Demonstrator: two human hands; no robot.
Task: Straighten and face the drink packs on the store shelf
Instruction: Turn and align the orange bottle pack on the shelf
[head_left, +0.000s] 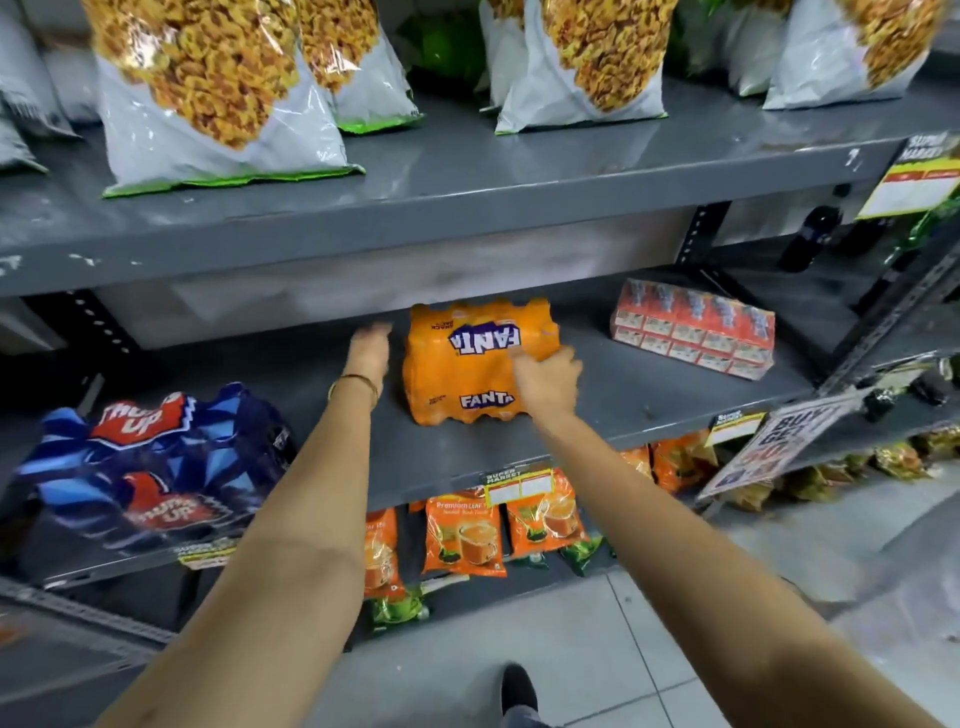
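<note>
Fanta pack (480, 361) mid-shelf, bare shelf (649, 389) apparently either side

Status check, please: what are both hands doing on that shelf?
Right hand on orange Fanta pack. Left hand open beside it, apparently clear. Nothing blocking.

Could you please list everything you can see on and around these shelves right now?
Snack bags: several, white with yellow contents, top shelf.
Fanta pack: one, orange, middle shelf centre.
Thums Up pack: one, blue and red, middle shelf left.
Carton pack: one, red, middle shelf right.
Tea pouches: several, orange, bottom shelf.
Price tags: several, yellow, shelf edges.
Left hand: open, beside the Fanta pack.
Right hand: on the Fanta pack's right side.
</note>
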